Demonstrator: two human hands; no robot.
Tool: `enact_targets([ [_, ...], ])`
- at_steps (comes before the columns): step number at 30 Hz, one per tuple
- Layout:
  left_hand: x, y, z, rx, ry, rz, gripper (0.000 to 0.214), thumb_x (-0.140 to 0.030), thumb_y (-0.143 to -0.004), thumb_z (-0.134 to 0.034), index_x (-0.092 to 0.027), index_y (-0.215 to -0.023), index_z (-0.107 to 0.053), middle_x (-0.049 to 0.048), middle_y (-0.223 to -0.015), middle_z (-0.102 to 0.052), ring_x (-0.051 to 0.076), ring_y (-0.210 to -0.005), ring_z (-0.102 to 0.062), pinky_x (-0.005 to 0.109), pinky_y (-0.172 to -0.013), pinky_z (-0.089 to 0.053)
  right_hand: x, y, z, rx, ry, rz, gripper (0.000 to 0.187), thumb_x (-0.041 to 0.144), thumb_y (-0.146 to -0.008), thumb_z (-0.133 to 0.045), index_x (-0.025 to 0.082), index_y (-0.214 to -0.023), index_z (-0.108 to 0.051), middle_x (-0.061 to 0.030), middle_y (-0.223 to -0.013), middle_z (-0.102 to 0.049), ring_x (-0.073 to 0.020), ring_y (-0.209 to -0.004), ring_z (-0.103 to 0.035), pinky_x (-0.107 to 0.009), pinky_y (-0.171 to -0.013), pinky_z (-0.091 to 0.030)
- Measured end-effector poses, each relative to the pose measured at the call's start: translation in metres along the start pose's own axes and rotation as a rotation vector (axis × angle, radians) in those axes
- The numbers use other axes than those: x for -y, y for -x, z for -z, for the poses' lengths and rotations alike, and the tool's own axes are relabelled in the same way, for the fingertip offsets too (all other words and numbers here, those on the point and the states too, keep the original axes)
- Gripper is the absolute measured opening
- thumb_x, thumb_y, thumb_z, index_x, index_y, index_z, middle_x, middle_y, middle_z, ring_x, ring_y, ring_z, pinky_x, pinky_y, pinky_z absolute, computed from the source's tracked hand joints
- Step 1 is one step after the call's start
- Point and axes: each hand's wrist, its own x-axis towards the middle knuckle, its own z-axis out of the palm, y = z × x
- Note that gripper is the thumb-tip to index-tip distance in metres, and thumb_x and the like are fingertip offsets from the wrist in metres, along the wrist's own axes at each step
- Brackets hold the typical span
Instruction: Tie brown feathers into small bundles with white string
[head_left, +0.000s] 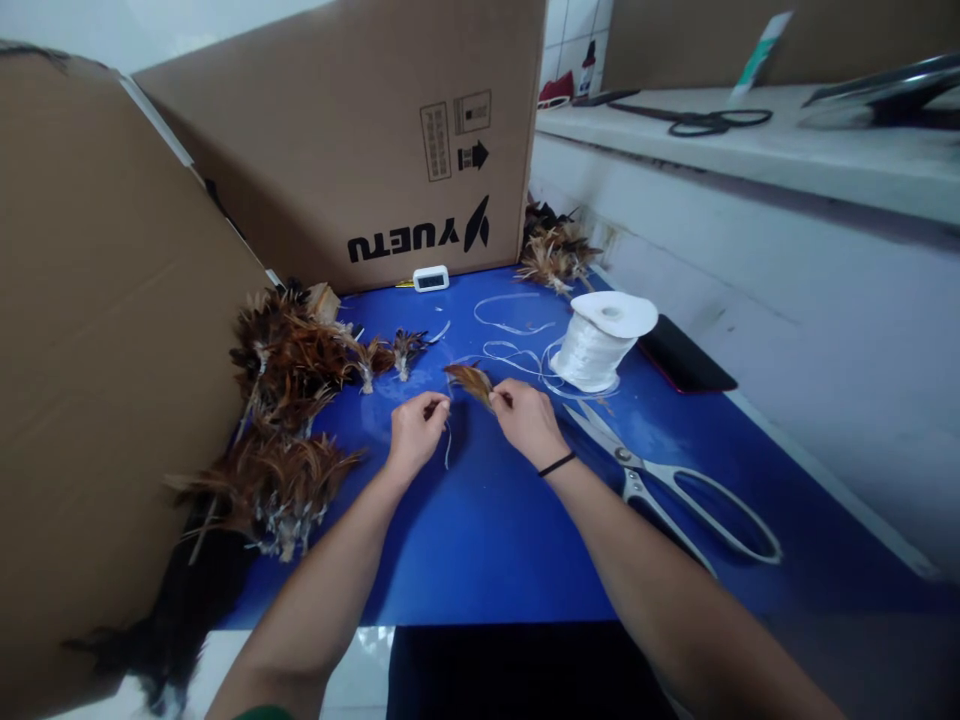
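Both of your hands work at the middle of the blue surface (487,540), close together but not touching. Your left hand (415,430) is curled, thumb and forefinger pinched on a thin white thread (448,445) whose short end hangs down just below the fingertips. Your right hand (529,420), with a black band at the wrist, pinches the base of a small brown feather bundle (469,378); the bundle's tips point up and to the left, away from you. Whether the thread is already wound around the bundle cannot be told at this size.

Beyond your right hand stands a spool of white thread (600,345), upright, with loose loops of thread (517,330) lying on the surface between it and the far box. White-handled scissors (675,490) lie flat just to the right of your right forearm, blades pointing toward the spool. A dark flat phone-like object (686,360) lies just right of the spool at the surface's edge.

To the left, a large heap of brown feathers (285,420) spreads against a cardboard wall (97,350). Two small tied bundles (386,355) lie between the heap and your hands. A cardboard box (360,140) printed YUETU upside down stands at the back, with a small white device (430,279) at its foot. More feathers (555,255) lie in the far right corner.
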Motion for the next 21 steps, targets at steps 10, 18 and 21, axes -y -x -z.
enact_targets([
  [10,-0.018,0.010,-0.010,0.231,0.344,0.311,0.034,-0.047,-0.073,-0.060,-0.013,-0.075,-0.062,-0.0033,-0.046,-0.053,0.004,-0.030,-0.035,0.017,-0.031,-0.025,0.003,0.005,-0.017,0.180,-0.651,-0.197,0.014,0.029,-0.073,-0.052,0.017,-0.068,-0.055,0.0052,-0.051,-0.050,-0.0071,-0.040,-0.044,-0.019,-0.041,-0.038],
  [18,-0.020,0.009,-0.010,0.175,0.342,0.320,0.027,-0.040,-0.071,-0.062,-0.015,-0.065,-0.055,-0.0052,-0.043,-0.049,0.003,-0.032,-0.033,0.016,-0.032,-0.022,0.012,0.012,-0.018,0.213,-0.740,-0.255,0.009,0.022,-0.072,-0.054,0.017,-0.065,-0.051,0.0049,-0.052,-0.052,-0.0066,-0.041,-0.047,-0.018,-0.040,-0.040],
  [21,-0.018,0.009,-0.011,0.158,0.337,0.324,0.022,-0.035,-0.072,-0.060,-0.015,-0.064,-0.055,-0.0046,-0.044,-0.050,0.004,-0.032,-0.033,0.016,-0.032,-0.022,0.014,0.013,-0.018,0.196,-0.766,-0.292,0.010,0.022,-0.073,-0.055,0.017,-0.065,-0.051,0.0051,-0.050,-0.051,-0.0062,-0.039,-0.046,-0.017,-0.037,-0.038],
])
